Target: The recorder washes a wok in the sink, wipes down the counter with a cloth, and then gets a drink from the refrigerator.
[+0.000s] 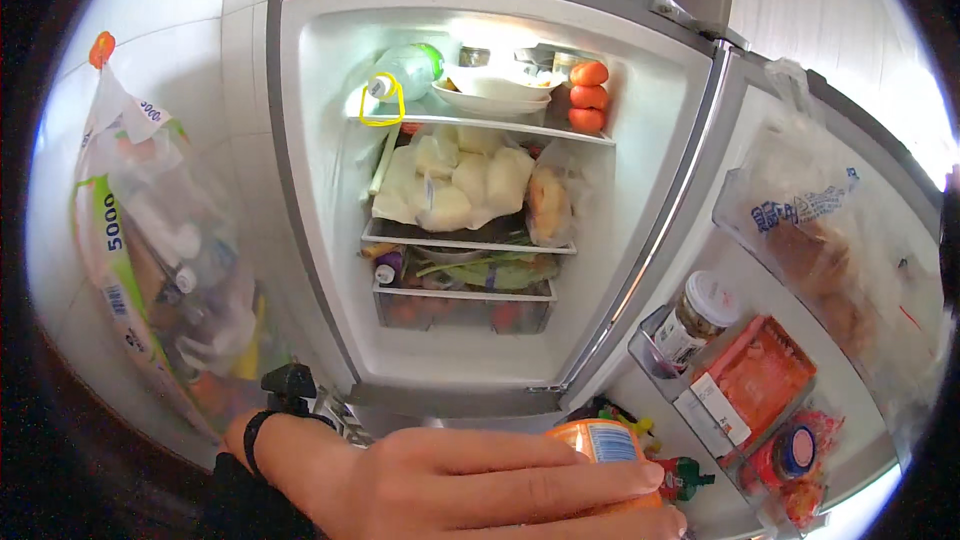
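Note:
My left hand point(495, 480), with a black strap at the wrist, reaches in from the lower left, its back towards me. Its fingers lie across an orange container point(600, 441) bearing a barcode, in front of the open fridge door's lower part. The thumb and the container's lower part are hidden. Just right of the fingertips is a red bottle with a green cap point(684, 478). My right hand is out of view. Ahead stands an open fridge, with a plastic bottle point(405, 71), stacked white dishes point(491, 101), tomatoes point(588, 96) and a bag of pale round food point(457, 180) inside.
The fridge door point(675, 240) stands open on the right. Its bins hold a lidded jar point(697, 311), a red-filled plastic tray point(761, 382), a blue-lidded jar point(787, 454) and a bag point(817, 255). A full plastic bag point(172, 240) hangs on the tiled wall at left.

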`<state>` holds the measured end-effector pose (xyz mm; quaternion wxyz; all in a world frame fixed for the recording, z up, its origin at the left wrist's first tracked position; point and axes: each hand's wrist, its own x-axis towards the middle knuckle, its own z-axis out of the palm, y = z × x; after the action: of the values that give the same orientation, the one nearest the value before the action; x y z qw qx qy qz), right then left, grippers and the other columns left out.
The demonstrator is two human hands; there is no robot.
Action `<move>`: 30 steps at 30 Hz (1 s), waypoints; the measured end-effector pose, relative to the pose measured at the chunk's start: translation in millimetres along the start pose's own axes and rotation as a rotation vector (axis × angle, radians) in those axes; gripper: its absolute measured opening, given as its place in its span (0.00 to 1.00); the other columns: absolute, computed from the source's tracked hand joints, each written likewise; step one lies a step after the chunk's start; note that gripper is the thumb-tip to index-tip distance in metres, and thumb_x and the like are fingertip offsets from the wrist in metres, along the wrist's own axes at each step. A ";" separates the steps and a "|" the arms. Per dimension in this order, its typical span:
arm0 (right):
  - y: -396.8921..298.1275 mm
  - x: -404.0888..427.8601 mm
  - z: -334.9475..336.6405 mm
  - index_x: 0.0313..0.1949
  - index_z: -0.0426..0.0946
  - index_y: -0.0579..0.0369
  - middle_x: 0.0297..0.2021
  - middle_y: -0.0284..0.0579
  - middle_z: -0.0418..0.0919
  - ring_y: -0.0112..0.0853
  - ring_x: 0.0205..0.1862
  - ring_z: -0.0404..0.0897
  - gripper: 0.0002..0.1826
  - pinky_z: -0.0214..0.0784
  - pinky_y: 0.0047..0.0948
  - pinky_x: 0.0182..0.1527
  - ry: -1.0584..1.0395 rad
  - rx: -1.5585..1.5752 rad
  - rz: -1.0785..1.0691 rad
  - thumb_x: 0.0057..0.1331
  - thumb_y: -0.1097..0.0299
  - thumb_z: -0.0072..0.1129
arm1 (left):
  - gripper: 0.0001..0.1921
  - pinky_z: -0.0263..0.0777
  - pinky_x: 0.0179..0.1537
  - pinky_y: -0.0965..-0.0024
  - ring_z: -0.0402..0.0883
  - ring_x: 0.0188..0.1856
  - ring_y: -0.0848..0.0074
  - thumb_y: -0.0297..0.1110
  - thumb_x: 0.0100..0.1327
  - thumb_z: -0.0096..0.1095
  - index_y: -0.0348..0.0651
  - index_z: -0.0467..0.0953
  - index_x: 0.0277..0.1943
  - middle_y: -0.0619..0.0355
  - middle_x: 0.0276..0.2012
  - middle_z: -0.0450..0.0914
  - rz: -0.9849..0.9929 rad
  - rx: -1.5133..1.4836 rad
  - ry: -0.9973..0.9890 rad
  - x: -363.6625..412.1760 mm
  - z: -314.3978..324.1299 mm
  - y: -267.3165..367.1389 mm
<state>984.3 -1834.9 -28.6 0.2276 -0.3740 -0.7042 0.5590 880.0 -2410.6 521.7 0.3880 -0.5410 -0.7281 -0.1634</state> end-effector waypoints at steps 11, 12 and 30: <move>43.6 -83.1 80.3 0.67 0.67 0.61 0.60 0.54 0.76 0.44 0.58 0.79 0.30 0.74 0.46 0.57 -0.996 0.065 0.436 0.75 0.50 0.48 | 0.19 0.82 0.38 0.69 0.88 0.44 0.66 0.43 0.56 0.74 0.62 0.82 0.51 0.56 0.45 0.85 0.131 0.162 0.470 -49.3 46.7 -21.7; 51.1 -89.7 101.6 0.68 0.66 0.61 0.60 0.55 0.76 0.45 0.59 0.78 0.33 0.72 0.47 0.59 -1.118 0.076 0.398 0.74 0.48 0.51 | 0.19 0.82 0.39 0.69 0.88 0.45 0.66 0.43 0.55 0.74 0.62 0.82 0.51 0.56 0.44 0.85 0.120 0.142 0.482 -55.3 49.0 -22.9; -504.8 -323.4 526.1 0.77 0.44 0.45 0.72 0.59 0.49 0.52 0.68 0.64 0.59 0.71 0.43 0.60 -0.741 0.061 -1.162 0.53 0.66 0.76 | 0.11 0.82 0.48 0.68 0.88 0.46 0.68 0.31 0.59 0.68 0.50 0.81 0.46 0.55 0.45 0.86 -0.259 0.163 0.221 -87.3 -36.9 -32.3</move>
<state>657.6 -2460.3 343.4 0.2449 0.2864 -0.8059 0.4567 874.7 -2504.2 486.7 0.4836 -0.3884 -0.7555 -0.2109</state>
